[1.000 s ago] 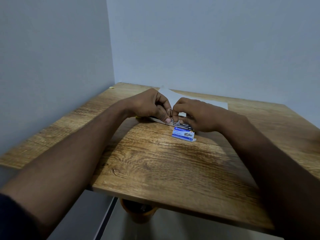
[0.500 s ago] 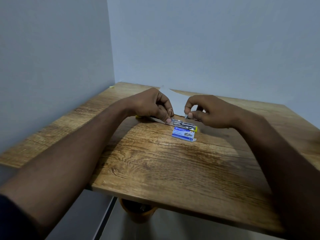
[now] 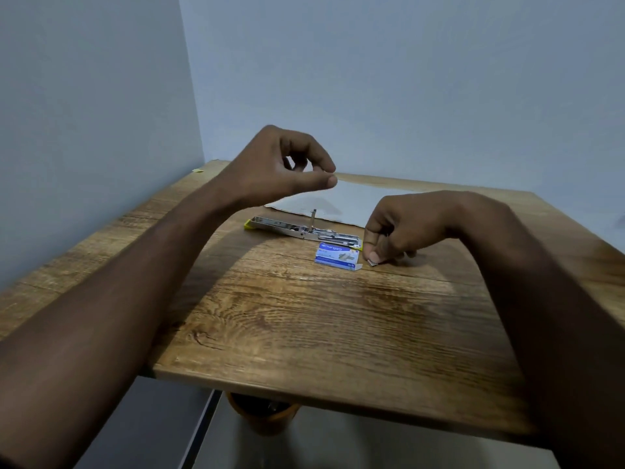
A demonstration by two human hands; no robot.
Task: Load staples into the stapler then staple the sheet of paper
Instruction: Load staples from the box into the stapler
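Observation:
A metal stapler [image 3: 301, 230] with yellow ends lies unfolded flat on the wooden table [image 3: 304, 316], its pusher rod sticking up. Behind it lies a white sheet of paper [image 3: 351, 201]. A small blue staple box [image 3: 336, 260] sits just in front of the stapler, its flap open to the right. My left hand [image 3: 287, 164] hovers raised above the stapler, fingers loosely curled and holding nothing. My right hand [image 3: 402, 228] rests at the table right of the box, thumb and finger pinched on a short strip of staples [image 3: 373, 263] that touches the tabletop.
The table stands in a corner, with pale walls to the left and behind. A round orange-rimmed bin [image 3: 260, 414] sits on the floor under the table's near edge. A small yellow scrap [image 3: 197, 170] lies at the far left corner.
My left hand let go of the stapler and rose above it. My right hand moved from the stapler down to the right of the box, with a strip of staples.

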